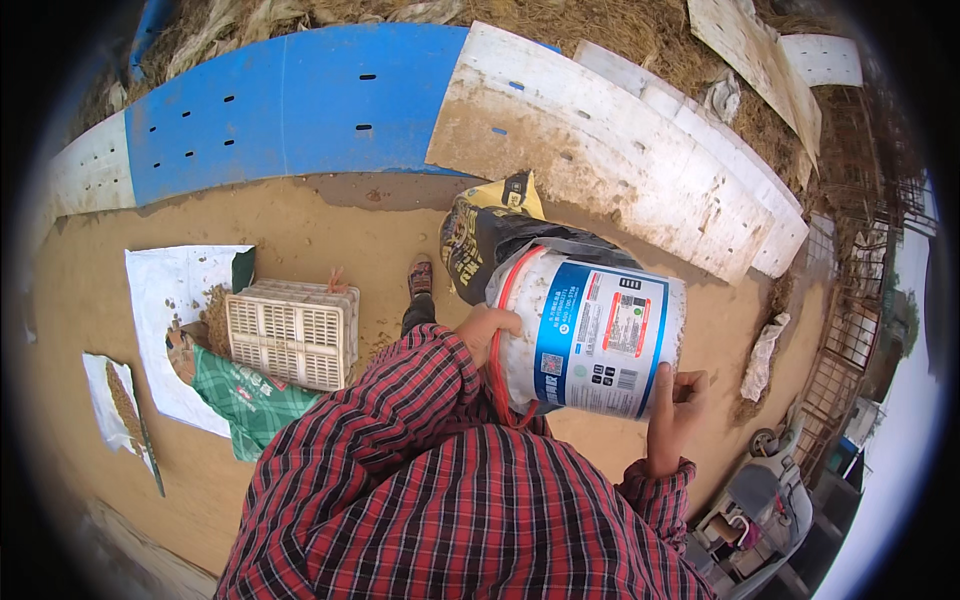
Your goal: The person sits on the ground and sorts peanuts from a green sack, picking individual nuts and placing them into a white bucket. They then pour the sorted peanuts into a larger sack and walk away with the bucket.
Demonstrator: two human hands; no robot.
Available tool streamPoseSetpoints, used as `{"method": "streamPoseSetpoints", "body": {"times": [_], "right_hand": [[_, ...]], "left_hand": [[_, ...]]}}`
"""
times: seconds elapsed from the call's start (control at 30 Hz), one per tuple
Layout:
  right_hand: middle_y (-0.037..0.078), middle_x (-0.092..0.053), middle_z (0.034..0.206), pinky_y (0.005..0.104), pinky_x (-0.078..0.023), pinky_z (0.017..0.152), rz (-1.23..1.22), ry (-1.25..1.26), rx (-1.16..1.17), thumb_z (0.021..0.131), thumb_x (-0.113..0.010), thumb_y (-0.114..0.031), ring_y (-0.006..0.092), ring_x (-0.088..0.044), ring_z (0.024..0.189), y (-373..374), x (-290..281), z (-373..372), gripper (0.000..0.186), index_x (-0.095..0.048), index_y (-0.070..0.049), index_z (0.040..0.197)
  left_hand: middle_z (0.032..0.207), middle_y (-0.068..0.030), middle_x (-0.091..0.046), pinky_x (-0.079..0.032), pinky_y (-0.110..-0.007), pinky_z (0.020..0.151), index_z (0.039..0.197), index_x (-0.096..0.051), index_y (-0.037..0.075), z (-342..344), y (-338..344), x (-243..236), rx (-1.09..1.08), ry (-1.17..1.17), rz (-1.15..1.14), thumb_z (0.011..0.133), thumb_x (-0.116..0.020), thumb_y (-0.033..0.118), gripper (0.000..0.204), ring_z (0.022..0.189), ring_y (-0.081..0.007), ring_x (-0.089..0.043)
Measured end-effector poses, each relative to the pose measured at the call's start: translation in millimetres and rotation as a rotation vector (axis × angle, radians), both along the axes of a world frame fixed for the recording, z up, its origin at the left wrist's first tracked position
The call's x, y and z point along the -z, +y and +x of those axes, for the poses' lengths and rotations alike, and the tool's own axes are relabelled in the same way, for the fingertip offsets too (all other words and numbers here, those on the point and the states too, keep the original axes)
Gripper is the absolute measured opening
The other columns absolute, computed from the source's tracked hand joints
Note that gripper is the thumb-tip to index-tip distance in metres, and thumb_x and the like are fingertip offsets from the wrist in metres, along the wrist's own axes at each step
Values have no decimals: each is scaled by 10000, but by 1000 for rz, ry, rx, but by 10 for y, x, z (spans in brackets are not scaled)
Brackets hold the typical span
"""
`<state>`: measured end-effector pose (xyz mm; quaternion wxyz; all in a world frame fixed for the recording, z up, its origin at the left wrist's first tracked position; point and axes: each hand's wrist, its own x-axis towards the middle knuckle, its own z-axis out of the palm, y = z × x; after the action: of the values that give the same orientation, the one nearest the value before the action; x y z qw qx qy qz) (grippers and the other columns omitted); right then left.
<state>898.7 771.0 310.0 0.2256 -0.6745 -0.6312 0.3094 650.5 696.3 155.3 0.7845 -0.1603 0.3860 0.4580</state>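
Note:
A white plastic bucket (525,320) with a blue and white printed label lies tipped on its side in front of my body, its red-edged rim toward the left. My left hand (487,333) grips that rim. Against the base end, at the right, my right hand (676,412) presses with a finger raised along the edge and the others curled. Just beyond the bucket is a black and yellow sack (470,245), partly covered by it. The inside of the bucket is hidden from this view.
On the sandy ground at left stand a cream plastic crate (290,335), a green sack (245,395) and a white sheet (160,290) with brown lumps. Blue panels (330,100) and a muddy white panel (560,120) form a far barrier. A scooter (765,490) is at lower right.

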Motion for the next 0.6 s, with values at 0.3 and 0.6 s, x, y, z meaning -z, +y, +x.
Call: {"method": "streamPoseSetpoints", "body": {"times": [0.3,0.6], "right_hand": [[60,-539,711,278,-393,530,36,122,-358,837,-722,-87,117,-486,588,-106,-186,-290,168,-577,-4,820],[244,-244,1491,536,-388,1010,-917,788,373,765,-761,-338,390,-329,1345,-373,1669,471,1041,-89,-15,1492]], "left_hand": [[1175,-217,-619,-483,-521,962,1344,-439,-22,-404,-314,-214,-52,93,-56,752,-527,108,612,1042,-380,-622],[1360,-198,-508,-416,-539,1051,1420,-351,20,-721,-355,-301,-160,406,323,665,-541,124,785,1213,-384,-521]]}}
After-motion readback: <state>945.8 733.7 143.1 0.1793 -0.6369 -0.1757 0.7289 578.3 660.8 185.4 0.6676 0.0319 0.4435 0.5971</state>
